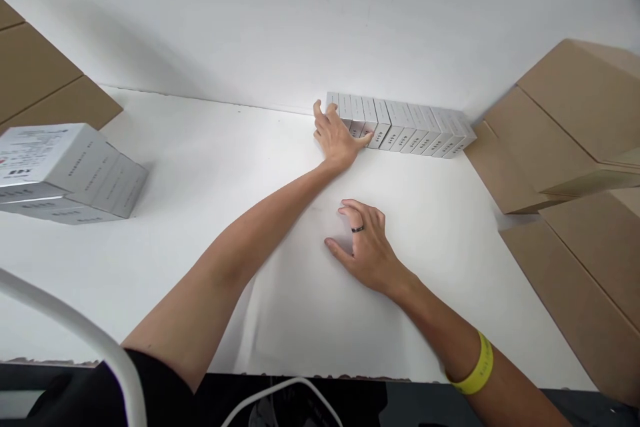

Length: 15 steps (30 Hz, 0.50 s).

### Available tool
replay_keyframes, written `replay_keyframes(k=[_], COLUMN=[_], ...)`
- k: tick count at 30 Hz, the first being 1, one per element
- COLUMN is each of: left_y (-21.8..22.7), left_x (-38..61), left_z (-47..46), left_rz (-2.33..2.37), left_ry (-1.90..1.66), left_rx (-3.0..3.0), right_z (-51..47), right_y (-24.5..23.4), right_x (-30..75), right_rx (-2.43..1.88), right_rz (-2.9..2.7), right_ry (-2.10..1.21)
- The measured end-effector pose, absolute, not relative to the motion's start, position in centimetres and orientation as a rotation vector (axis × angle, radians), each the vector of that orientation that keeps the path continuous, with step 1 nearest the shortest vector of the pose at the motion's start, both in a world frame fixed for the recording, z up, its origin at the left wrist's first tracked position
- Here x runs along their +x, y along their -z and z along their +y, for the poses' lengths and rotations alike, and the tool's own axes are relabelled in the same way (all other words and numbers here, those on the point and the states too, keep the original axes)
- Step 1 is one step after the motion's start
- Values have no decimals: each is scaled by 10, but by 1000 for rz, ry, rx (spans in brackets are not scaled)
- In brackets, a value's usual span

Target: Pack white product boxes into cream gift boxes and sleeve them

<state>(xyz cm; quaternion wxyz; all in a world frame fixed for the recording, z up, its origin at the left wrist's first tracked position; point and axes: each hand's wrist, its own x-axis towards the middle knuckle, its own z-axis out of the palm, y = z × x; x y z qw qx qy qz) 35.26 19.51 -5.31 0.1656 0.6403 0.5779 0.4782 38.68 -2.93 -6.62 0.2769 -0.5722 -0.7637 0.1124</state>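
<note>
A row of slim white boxes (420, 128) stands upright side by side along the back of the white table. My left hand (338, 137) reaches to the left end of this row. Its thumb touches the front of the boxes, while the other fingers are spread at the row's left end. They partly cover the end boxes, and no box is lifted. Nearer to me, my right hand (367, 243) hovers over or rests on the table, holding nothing. A gap shows between its thumb and bent fingers, and it wears a dark ring.
A stack of white printed boxes (100, 177) sits at the left. Brown cardboard (55, 80) stands behind it. At the right are open cardboard cartons (555, 127) with flaps reaching over the table. A white curved tube (75, 323) crosses the lower left.
</note>
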Motion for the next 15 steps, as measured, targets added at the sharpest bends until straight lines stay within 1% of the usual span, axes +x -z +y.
replay_keyframes(k=[5,11,15], left_y=[49,55,59], left_x=[344,347,357], left_z=[194,198,203], left_rz=[1691,1832,1841], left_ry=[-1352,-1348,-1388], left_rx=[1832,1676,1587], right_z=[-30,-31,-31], right_y=[67,68,68], right_x=[387,384,383], right_rx=[-1546,-1578,-1593], right_rz=[-2045,-2014,-2009], right_ry=[-283,-272,-274])
